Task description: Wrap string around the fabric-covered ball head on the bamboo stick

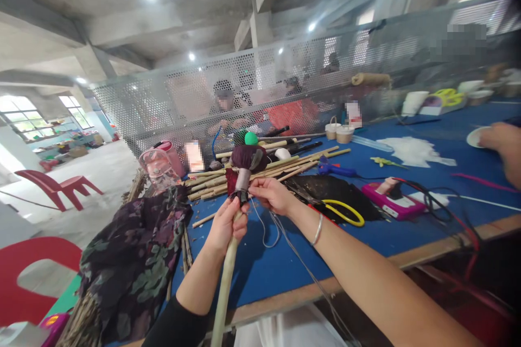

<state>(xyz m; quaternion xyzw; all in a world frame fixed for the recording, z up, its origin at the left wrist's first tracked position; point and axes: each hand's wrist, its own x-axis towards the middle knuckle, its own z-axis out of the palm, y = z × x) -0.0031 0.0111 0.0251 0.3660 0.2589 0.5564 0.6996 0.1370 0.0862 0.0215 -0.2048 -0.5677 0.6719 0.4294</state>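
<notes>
My left hand [228,222] is wrapped round a pale stick [223,290], which slants up from the bottom edge. At its upper end sits a dark purple rounded head [247,157], with a greyish wrapped neck [243,180] and dark gathered material below it. My right hand [271,194] is closed in a pinch beside this neck, at a thin grey cord [287,238]. The cord hangs in a loop over the table and runs down past the front edge. What lies right between the right fingertips is partly hidden.
Several wooden sticks [205,187] lie behind my hands. Yellow-handled scissors [345,214], black cloth [336,190], a blue glue gun [336,167] and a purple power strip [393,203] lie rightward. Patterned dark cloth [134,260] drapes left. Another person's hand [504,143] reaches in at right. A mesh panel [179,92] stands behind.
</notes>
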